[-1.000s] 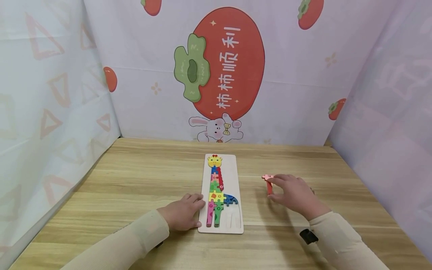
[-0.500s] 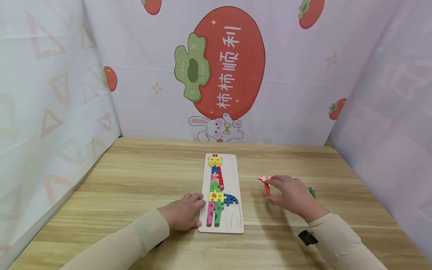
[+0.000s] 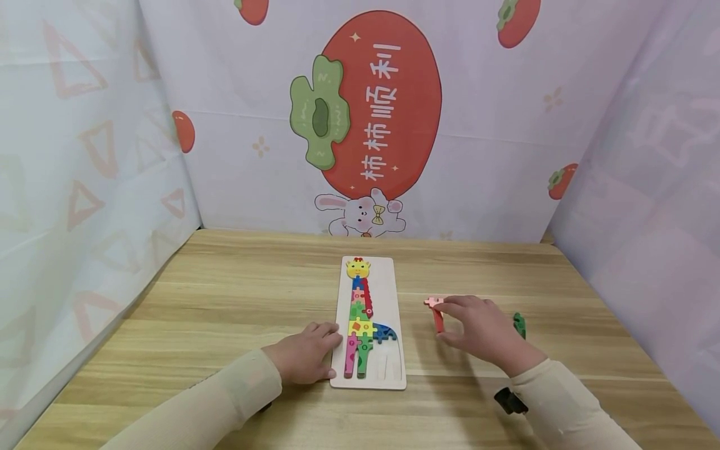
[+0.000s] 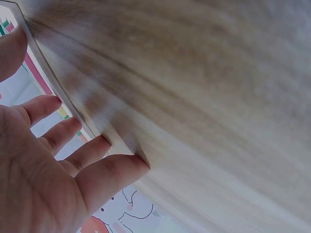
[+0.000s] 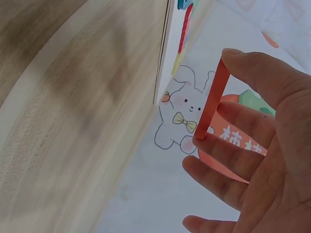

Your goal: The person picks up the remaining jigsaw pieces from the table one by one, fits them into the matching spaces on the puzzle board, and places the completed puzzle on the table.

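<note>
A wooden giraffe puzzle board [image 3: 388, 275] lies on the table, with numbered coloured pieces set in its upper and left parts. Bare outlined slots show at its lower right, below a blue piece [image 3: 385, 332]. My left hand [image 3: 306, 353] rests against the board's left edge, its fingers loosely extended; in the left wrist view the fingertips touch the table and the board's rim. Right of the board, my right hand [image 3: 478, 328] pinches a puzzle piece [image 5: 214, 102] between thumb and fingers. That piece has a pink face and a red side and is held above the table.
A green puzzle piece [image 3: 520, 325] lies on the wooden table [image 3: 253, 269] to the right, partly hidden behind my right hand. Printed cloth [image 3: 484, 175] hangs behind the table and along both sides.
My right hand has moved a little left and nearer to me with the pinched piece, uncovering more of the green piece behind it. The left hand and the board have stayed put.
</note>
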A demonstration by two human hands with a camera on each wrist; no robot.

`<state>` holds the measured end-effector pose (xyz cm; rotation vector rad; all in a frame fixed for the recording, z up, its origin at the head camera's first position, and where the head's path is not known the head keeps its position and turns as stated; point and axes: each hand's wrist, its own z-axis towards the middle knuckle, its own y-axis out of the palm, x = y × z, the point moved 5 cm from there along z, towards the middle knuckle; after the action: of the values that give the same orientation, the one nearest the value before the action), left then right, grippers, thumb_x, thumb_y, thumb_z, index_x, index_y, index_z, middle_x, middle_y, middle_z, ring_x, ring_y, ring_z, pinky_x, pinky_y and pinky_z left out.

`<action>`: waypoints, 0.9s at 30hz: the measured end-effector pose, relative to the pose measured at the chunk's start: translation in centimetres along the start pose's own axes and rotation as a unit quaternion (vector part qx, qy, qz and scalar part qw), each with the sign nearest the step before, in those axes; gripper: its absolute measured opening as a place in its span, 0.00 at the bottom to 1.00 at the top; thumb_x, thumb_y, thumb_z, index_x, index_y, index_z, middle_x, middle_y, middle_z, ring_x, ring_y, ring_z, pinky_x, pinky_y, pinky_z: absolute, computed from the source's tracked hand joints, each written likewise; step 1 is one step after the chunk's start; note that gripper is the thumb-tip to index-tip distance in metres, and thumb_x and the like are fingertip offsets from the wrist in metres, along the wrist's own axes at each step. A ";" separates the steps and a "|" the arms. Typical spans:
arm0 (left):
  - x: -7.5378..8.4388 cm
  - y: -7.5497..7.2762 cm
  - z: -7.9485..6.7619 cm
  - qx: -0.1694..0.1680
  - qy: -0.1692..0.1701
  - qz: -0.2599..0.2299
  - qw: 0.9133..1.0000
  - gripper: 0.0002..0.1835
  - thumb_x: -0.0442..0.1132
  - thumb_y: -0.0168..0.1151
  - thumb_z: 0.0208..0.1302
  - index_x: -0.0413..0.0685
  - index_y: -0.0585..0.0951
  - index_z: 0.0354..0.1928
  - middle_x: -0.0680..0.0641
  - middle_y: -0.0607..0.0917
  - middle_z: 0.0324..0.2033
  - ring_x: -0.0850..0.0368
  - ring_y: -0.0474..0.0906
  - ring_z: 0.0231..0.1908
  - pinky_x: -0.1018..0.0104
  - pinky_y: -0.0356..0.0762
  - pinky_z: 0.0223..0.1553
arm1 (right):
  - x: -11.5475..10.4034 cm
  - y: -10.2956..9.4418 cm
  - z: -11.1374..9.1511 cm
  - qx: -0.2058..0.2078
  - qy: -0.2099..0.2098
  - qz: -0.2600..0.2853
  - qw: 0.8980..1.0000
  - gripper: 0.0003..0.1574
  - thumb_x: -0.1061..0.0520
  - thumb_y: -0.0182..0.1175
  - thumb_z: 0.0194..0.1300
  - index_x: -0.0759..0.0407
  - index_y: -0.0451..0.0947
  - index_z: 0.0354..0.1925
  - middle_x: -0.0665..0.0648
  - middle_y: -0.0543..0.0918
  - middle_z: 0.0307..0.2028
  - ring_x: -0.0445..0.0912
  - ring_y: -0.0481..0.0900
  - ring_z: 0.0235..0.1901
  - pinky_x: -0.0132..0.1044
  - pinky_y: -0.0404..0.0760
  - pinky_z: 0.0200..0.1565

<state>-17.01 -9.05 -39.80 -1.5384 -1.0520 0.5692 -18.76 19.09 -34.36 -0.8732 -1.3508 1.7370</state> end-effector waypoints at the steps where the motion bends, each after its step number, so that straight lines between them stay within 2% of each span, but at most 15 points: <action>1: 0.0 0.0 0.0 0.000 -0.001 -0.001 1.000 0.35 0.55 0.67 0.58 0.52 0.71 0.65 0.47 0.67 0.67 0.47 0.64 0.64 0.55 0.76 0.56 | -0.1 0.0 0.0 -0.002 0.000 0.001 1.000 0.29 0.46 0.73 0.51 0.51 0.82 0.52 0.57 0.83 0.50 0.56 0.80 0.50 0.59 0.76 0.48; 16: -0.1 0.1 0.1 -0.002 -0.005 -0.003 1.000 0.35 0.56 0.67 0.57 0.52 0.71 0.65 0.48 0.66 0.67 0.48 0.64 0.63 0.55 0.76 0.56 | -0.9 0.1 0.1 -0.016 -0.006 -0.007 1.000 0.31 0.44 0.72 0.52 0.50 0.81 0.55 0.56 0.82 0.52 0.56 0.78 0.53 0.59 0.75 0.50; 27: 0.0 0.1 0.1 -0.001 -0.005 -0.005 1.000 0.35 0.55 0.68 0.57 0.52 0.71 0.65 0.48 0.67 0.67 0.47 0.64 0.64 0.55 0.76 0.56 | -1.6 -0.1 0.1 -0.008 -0.021 0.001 1.000 0.29 0.46 0.72 0.52 0.50 0.82 0.53 0.55 0.82 0.51 0.55 0.79 0.51 0.57 0.76 0.49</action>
<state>-17.06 -9.06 -39.89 -1.5330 -1.0670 0.5689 -18.00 17.66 -34.12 -0.8511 -1.3936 1.7578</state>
